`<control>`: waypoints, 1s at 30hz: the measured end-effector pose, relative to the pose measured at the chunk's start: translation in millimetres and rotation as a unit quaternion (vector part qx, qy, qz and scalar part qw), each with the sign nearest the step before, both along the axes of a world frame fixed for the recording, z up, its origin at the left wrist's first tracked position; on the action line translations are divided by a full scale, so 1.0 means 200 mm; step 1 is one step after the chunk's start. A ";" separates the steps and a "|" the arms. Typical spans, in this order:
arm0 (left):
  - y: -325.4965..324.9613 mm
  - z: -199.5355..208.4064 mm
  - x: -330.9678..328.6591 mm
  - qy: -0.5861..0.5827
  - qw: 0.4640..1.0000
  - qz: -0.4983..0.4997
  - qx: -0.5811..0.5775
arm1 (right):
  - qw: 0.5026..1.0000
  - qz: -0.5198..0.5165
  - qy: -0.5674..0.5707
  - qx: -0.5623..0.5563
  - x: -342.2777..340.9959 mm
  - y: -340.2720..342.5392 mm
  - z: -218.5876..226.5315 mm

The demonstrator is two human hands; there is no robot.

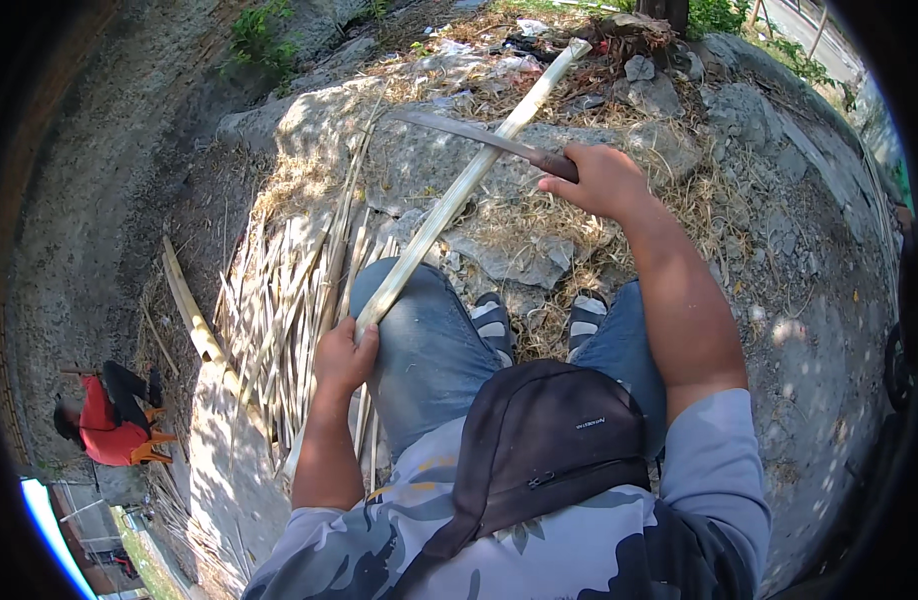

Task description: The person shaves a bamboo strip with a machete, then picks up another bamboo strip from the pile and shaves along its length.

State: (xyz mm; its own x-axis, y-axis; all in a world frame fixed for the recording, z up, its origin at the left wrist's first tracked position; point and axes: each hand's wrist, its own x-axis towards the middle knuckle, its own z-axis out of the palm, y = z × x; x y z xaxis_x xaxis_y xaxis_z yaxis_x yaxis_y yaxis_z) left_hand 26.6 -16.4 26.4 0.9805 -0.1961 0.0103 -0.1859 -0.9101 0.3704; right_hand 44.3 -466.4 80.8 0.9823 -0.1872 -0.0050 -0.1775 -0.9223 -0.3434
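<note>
My left hand (346, 354) is closed round the lower part of a long pale split strip, which looks like bamboo (441, 212). The strip slants up and away to the right, past my left knee. In my right hand (601, 180) is the dark handle of a long-bladed knife (457, 128), its blade pointing left. The blade crosses the strip in its upper half and appears to touch it. Beside my left leg lies a heap of thin split strips (297, 290). A thicker split bamboo piece (192, 318) rests left of the heap.
A person in a red top (107, 415) sits on an orange seat at the far left. Rocks (654, 90), dry shavings (569, 240) and litter lie ahead. A tree trunk (664, 12) stands at the top. A black bag (549, 450) hangs across my front.
</note>
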 end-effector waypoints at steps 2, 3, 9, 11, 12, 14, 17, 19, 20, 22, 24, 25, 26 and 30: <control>0.00 0.00 0.00 -0.001 1.000 0.003 0.009 | 1.000 0.011 0.004 0.005 0.00 0.02 0.02; 0.00 0.00 -0.01 -0.002 1.000 0.007 0.017 | 1.000 0.022 0.007 0.009 0.00 0.02 0.03; 0.01 -0.03 0.01 0.013 1.000 0.004 -0.003 | 0.995 0.088 -0.038 -0.029 -0.02 0.05 -0.04; 0.00 -0.01 0.00 0.017 1.000 0.007 -0.004 | 0.994 0.103 -0.026 -0.028 -0.02 0.09 -0.02; -0.01 -0.01 0.00 0.020 1.000 0.010 -0.006 | 0.992 0.119 -0.013 -0.027 -0.02 0.12 -0.02; 0.01 -0.02 0.00 0.018 1.000 0.008 -0.003 | 0.990 0.135 -0.010 -0.036 -0.02 0.16 -0.01; 0.01 -0.03 0.00 0.008 1.000 0.004 0.003 | 0.986 0.155 -0.029 -0.052 -0.01 0.16 -0.02; 0.01 -0.02 0.00 0.000 1.000 0.004 0.008 | 0.984 0.160 -0.052 -0.059 0.01 0.13 -0.05; 0.00 -0.01 -0.01 0.015 1.000 0.002 -0.001 | 0.988 0.135 -0.048 -0.059 0.02 0.08 -0.07; 0.02 -0.03 -0.02 0.030 0.999 0.002 -0.012 | 0.991 0.110 -0.043 -0.061 0.04 0.00 -0.10; 0.04 -0.07 -0.01 -0.011 0.999 -0.011 -0.038 | 1.000 -0.024 0.004 -0.019 0.07 -0.06 -0.12; 0.03 -0.06 -0.01 -0.011 0.999 -0.010 -0.040 | 1.000 -0.022 0.011 -0.012 0.07 -0.07 -0.14; 0.01 -0.03 0.00 -0.005 1.000 -0.010 -0.023 | 1.000 -0.022 0.011 -0.014 0.07 -0.07 -0.16; 0.00 -0.02 0.00 0.004 1.000 -0.004 -0.006 | 0.996 0.033 -0.064 -0.045 0.04 -0.03 -0.21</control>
